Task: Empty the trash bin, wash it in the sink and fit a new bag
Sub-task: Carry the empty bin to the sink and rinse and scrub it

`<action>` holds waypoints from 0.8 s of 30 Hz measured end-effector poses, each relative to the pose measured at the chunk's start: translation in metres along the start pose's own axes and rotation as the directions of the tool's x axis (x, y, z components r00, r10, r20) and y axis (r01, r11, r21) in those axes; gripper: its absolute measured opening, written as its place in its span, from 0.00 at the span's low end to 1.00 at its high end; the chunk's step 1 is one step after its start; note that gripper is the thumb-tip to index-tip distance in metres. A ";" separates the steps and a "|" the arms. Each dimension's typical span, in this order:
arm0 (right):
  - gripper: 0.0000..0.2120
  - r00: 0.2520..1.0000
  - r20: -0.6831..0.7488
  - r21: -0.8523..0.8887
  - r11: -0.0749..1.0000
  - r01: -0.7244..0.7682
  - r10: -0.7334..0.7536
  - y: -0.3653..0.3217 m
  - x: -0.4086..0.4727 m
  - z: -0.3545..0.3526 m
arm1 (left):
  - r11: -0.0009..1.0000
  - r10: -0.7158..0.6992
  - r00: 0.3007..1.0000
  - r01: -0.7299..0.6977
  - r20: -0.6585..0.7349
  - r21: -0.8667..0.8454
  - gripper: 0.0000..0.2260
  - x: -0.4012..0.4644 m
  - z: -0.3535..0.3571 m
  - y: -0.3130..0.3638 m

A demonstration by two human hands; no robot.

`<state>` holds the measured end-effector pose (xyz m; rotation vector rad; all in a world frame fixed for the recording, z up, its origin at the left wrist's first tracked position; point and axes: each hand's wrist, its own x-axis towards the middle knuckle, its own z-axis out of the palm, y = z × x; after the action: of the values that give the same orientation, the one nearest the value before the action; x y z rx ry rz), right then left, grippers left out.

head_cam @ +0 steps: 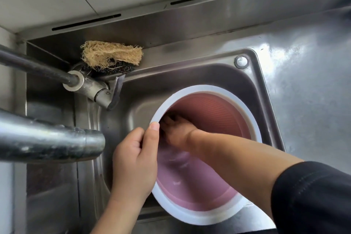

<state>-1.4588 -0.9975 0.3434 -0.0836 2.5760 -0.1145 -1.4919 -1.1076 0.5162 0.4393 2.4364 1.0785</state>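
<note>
Trash bin (212, 104), pink plastic with a white rim, sits tilted in the sink (190, 74), some water inside. Likely light, thin-walled, slick when wet. Your left hand (135, 159) pinches the rim, the best hold. Your right hand (175, 129) reaches inside; its fingers are blurred, grip unclear. Faucet (98, 91) and loofah (112, 54) sit behind.

left hand (134, 159) on bin rim (191, 89)
</note>
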 end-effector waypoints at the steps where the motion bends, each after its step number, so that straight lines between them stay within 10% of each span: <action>1: 0.27 0.999 0.030 -0.010 0.999 -0.035 0.035 0.002 -0.001 0.007 | 1.000 0.024 1.000 -0.024 0.001 0.011 0.25 -0.002 0.000 0.001; 11: 0.29 0.859 0.334 0.260 0.838 -0.479 0.387 -0.016 -0.015 0.030 | 0.996 0.088 0.996 -0.088 -0.004 0.007 0.24 -0.012 0.004 0.005; 24: 0.33 0.795 0.542 0.467 0.690 -0.553 0.271 -0.041 -0.028 0.020 | 0.997 0.074 0.997 -0.074 -0.031 0.006 0.25 -0.017 0.001 -0.002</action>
<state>-1.4234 -1.0375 0.3453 0.6656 1.9233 -0.6665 -1.4772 -1.1159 0.5184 0.5214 2.4677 1.1182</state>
